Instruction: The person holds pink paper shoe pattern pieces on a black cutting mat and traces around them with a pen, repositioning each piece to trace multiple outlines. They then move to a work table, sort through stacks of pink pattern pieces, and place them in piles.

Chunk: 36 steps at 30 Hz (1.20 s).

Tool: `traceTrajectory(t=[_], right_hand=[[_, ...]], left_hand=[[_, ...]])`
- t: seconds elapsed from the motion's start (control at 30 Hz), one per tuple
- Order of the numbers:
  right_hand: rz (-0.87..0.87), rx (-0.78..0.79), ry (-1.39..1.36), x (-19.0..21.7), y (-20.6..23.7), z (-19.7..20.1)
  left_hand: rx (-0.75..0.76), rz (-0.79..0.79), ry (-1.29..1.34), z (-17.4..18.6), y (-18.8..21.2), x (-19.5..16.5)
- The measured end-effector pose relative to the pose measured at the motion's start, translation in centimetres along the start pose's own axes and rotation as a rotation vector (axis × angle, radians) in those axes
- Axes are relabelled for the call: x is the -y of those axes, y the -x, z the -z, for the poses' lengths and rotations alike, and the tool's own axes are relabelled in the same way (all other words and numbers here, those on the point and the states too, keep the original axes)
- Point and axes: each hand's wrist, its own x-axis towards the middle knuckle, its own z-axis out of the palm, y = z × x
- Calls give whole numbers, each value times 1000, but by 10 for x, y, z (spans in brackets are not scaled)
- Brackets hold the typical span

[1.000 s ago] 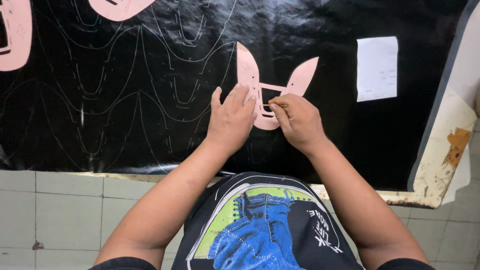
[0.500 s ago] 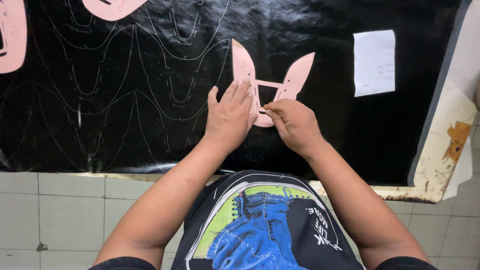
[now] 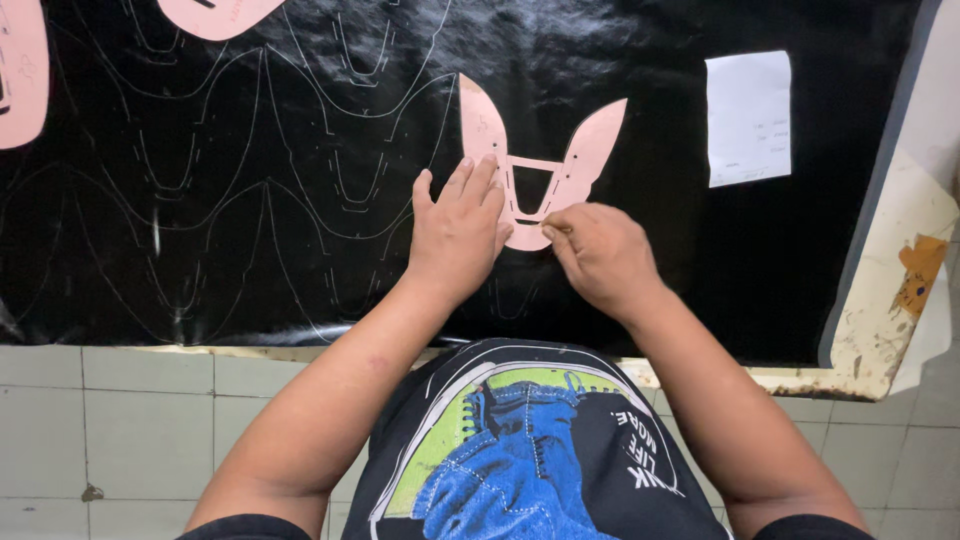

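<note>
A pink card template (image 3: 590, 150) with two ear-like wings lies flat on a glossy black sheet (image 3: 300, 120) marked with several thin traced outlines. My left hand (image 3: 458, 232) presses flat on the template's left wing, fingers spread. My right hand (image 3: 598, 255) is closed at the template's lower right edge, pinching what looks like a thin marking tool whose tip touches the edge; the tool is mostly hidden by the fingers.
Two more pink templates lie at the top left (image 3: 215, 14) and at the far left edge (image 3: 20, 75). A white paper slip (image 3: 748, 118) rests on the sheet at right. The worn table edge (image 3: 880, 300) runs down the right, tiled floor below.
My right hand has slid down along the template's lower edge. The left hand stays pressed on the left wing.
</note>
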Motion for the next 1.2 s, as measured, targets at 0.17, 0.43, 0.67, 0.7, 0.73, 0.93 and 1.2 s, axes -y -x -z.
traceTrajectory(t=[0.17,0.43,0.67,0.7,0.73,0.93,1.2], right_hand=[[-40,-18,1,-5,-5,5],[-118,-113,-78,-16,-6,9],[-56,-77,-64,-17,-10,5],[-40,-73,-57,-17,-11,6],[-32,-87,-39,-19,-13,7],[-105,-142,-39,-24,-20,6],[-133,-70,-10,-33,-26,9]], left_hand=[[31,-1,-27,-1,-4,0],[-27,-85,-15,-20,0,-6],[34,-95,-30,-29,-1,-3],[32,-98,-30,-29,-2,-2],[31,-102,-29,-28,-3,-2],[46,-111,-48,-27,-6,-4],[66,-100,-80,-24,-11,-11]])
